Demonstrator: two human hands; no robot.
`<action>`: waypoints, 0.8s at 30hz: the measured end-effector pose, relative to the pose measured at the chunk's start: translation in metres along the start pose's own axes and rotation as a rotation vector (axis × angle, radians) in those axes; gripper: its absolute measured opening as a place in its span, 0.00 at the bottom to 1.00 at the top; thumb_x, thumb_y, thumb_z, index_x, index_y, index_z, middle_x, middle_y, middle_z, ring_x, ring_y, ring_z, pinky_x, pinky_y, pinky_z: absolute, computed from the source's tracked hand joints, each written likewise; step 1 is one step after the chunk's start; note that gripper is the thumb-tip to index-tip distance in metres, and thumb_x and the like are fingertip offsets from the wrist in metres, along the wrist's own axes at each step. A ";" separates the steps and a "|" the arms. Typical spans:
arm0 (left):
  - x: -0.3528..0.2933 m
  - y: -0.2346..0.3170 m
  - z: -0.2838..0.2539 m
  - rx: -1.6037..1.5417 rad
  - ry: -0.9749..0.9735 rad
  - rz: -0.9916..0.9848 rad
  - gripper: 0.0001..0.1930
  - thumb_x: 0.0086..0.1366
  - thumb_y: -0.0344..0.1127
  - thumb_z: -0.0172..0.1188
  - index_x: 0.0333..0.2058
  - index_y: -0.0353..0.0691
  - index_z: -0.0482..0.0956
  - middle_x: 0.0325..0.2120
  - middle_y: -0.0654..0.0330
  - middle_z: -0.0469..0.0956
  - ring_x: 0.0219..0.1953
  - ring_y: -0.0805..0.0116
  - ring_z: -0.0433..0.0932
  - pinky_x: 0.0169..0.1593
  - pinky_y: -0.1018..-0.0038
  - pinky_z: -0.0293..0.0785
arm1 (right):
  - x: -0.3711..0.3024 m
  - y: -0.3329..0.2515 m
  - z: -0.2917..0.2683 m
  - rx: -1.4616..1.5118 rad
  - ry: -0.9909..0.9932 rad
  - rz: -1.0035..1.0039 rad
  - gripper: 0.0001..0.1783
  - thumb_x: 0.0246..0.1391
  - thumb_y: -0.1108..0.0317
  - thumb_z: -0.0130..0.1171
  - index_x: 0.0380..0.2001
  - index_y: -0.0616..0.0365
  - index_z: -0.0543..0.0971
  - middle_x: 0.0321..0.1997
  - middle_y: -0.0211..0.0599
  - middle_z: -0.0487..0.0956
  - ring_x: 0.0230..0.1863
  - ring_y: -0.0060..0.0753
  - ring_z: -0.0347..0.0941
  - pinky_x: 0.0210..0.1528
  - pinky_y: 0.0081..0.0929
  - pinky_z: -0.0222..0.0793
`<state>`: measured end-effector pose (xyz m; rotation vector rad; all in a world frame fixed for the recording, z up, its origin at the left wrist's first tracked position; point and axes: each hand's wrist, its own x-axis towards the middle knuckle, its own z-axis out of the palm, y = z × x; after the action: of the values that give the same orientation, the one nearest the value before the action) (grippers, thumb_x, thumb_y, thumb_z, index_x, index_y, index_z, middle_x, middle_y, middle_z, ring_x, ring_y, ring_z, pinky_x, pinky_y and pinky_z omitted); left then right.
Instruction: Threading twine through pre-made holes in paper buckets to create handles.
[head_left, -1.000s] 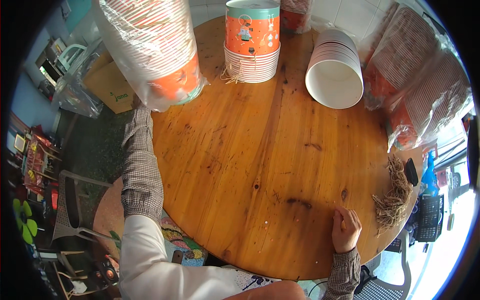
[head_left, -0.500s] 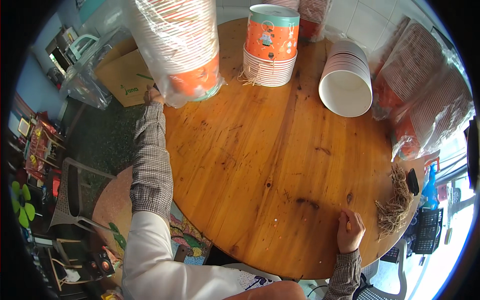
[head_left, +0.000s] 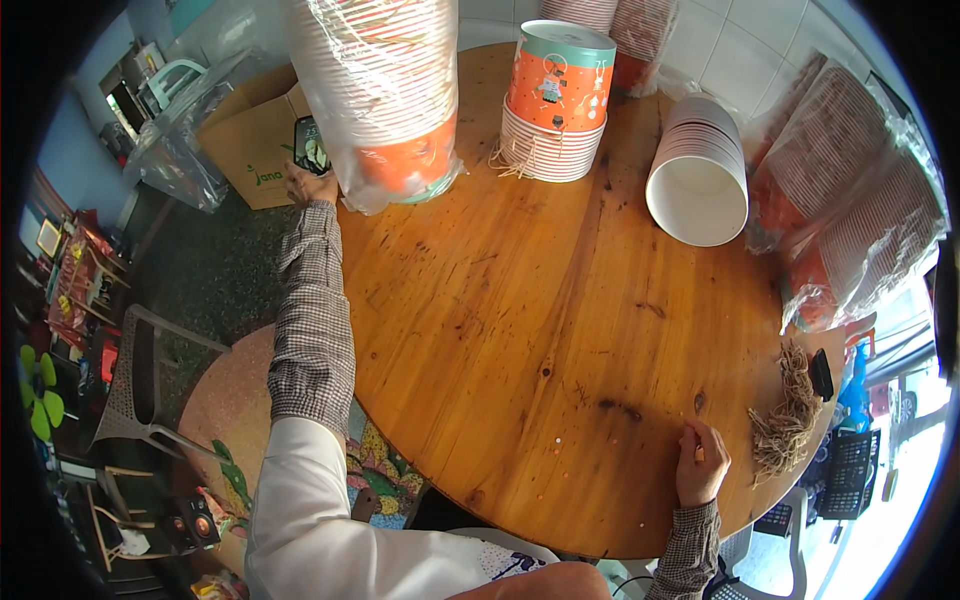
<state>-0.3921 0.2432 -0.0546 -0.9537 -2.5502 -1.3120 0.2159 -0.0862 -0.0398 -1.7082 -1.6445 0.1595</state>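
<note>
At the table's far left edge, my left hand (head_left: 312,186) is closed round a black smartphone (head_left: 311,146) with its screen lit. It is just beside a tall stack of paper buckets (head_left: 405,150) wrapped in clear plastic. My right hand (head_left: 703,466) rests on the near right of the wooden table (head_left: 500,320), fingers curled in. A small orange-yellow bit shows at these fingers; I cannot make out what it is. To the right of this hand lies a bundle of straw-coloured twine (head_left: 783,415), with a small black object (head_left: 821,375) by it.
Orange-and-green buckets (head_left: 558,90) stand upside down at the back. White nested buckets (head_left: 697,185) lie on their side. Plastic-wrapped stacks (head_left: 850,190) line the right edge. A cardboard box (head_left: 245,150) is beyond the left edge, and a grey chair (head_left: 135,385) stands at left.
My left hand has brought the smartphone up into sight from beside the wrapped stack. The view has shifted slightly; my right hand stays in place.
</note>
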 end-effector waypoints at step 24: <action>0.058 -0.058 0.036 0.119 -0.144 0.263 0.36 0.55 0.61 0.60 0.59 0.52 0.66 0.54 0.50 0.72 0.56 0.46 0.70 0.54 0.52 0.70 | 0.003 -0.005 0.003 0.021 0.000 0.001 0.04 0.51 0.78 0.58 0.32 0.63 0.79 0.24 0.44 0.76 0.25 0.40 0.74 0.30 0.29 0.70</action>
<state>-0.4656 0.2742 -0.0952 -1.3467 -2.4620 -1.0430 0.2105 -0.0825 -0.0378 -1.6936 -1.6371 0.1767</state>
